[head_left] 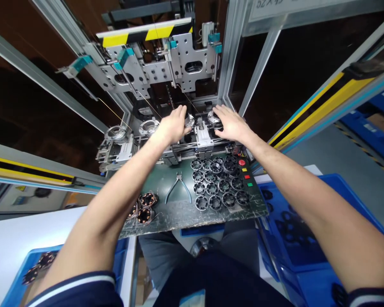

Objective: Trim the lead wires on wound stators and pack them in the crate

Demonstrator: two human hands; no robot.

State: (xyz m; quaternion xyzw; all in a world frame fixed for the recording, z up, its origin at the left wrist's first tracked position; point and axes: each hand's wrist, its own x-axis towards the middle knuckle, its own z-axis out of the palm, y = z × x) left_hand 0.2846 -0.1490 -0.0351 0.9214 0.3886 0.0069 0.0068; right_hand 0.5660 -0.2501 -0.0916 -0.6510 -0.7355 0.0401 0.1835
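Observation:
My left hand [175, 124] is curled around the third round metal holder [190, 121] of the winding machine, thumb on the near side and fingers on the far side. At the fourth round holder [213, 119], my right hand [230, 123] grips in the same way from the right. Whether a stator core sits under either palm is hidden. Farther left, two more round holders, one [149, 126] beside my left wrist and another [115, 133] at the end, have thin copper wires running down to them from the wire guides [123, 59] above.
On the green worktop [179, 217] lie pliers [178, 187], rows of black stator cores [211, 188] and several copper-wound stators [146, 208]. Coloured buttons [242, 163] line its right side. Blue bins [310, 256] flank me. Yellow-black light-curtain posts [320, 111] stand at both sides.

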